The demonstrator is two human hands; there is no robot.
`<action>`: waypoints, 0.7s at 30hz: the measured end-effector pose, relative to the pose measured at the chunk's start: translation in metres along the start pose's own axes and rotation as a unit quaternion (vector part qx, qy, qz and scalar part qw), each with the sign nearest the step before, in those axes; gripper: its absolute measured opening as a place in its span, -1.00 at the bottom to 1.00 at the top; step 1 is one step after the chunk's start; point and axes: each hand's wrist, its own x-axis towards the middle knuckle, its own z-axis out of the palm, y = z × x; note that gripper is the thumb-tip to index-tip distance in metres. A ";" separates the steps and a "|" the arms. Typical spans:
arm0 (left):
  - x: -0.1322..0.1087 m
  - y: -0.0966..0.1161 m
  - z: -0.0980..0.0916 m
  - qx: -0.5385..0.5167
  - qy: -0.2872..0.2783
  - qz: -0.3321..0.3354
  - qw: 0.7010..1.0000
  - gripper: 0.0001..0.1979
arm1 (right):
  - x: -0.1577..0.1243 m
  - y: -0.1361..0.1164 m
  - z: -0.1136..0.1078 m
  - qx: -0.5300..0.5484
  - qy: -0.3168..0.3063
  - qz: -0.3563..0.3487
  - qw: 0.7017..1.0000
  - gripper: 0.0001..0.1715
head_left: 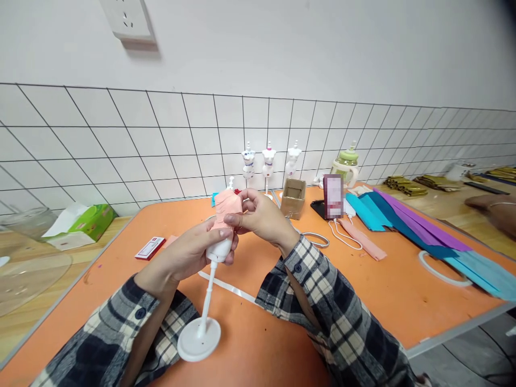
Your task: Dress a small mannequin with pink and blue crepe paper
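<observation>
A small white dress form tilts on its stem, its round base low over the orange table. Wrapped about its torso is pink crepe paper. My left hand is closed around the form's lower body, thumb lying on the paper's lower edge. With thumb and fingers, my right hand pinches the paper at the torso's right side; some of its fingertips are hidden behind the form. Below the hands a narrow white strip lies on the table.
Behind stand three decorated dress forms, a cardboard box, a propped phone and a green-lidded bottle. Blue and purple sheets cover the right side. A red-and-white box and tissue pack lie left. Another person's hand shows far right.
</observation>
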 end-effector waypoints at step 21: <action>0.016 -0.019 -0.015 0.112 0.094 -0.067 0.987 -0.13 | 0.027 0.054 -0.020 0.027 0.045 0.106 0.993 -0.79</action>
